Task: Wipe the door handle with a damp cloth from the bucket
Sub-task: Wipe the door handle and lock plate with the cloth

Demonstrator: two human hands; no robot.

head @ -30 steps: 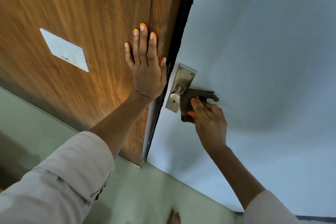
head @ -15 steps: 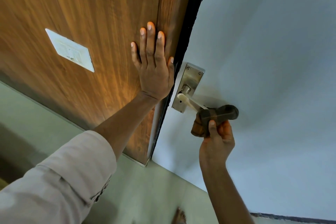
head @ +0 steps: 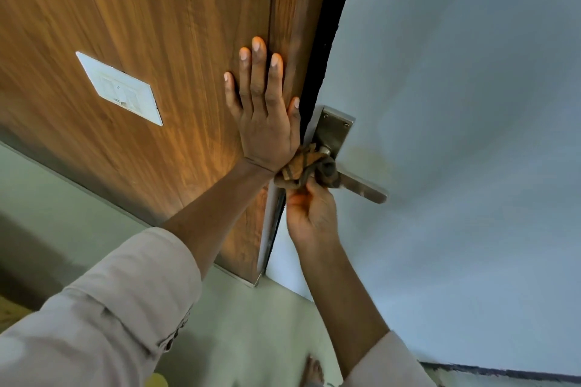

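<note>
The right hand (head: 309, 214) grips a bunched brown cloth (head: 309, 168) that hides the lever handle's (head: 361, 187) base beside the left hand (head: 267, 122), spread flat against the wooden panel (head: 157, 25).

Left hand (head: 264, 122) flat, fingers (head: 258, 72) spread; right hand (head: 311, 214) blurred, apparently clenched, forearm raised.

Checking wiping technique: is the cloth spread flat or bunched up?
Bunched. The cloth is crumpled around the handle near its base, gripped by the right hand; the lever's far end shows bare.
</note>
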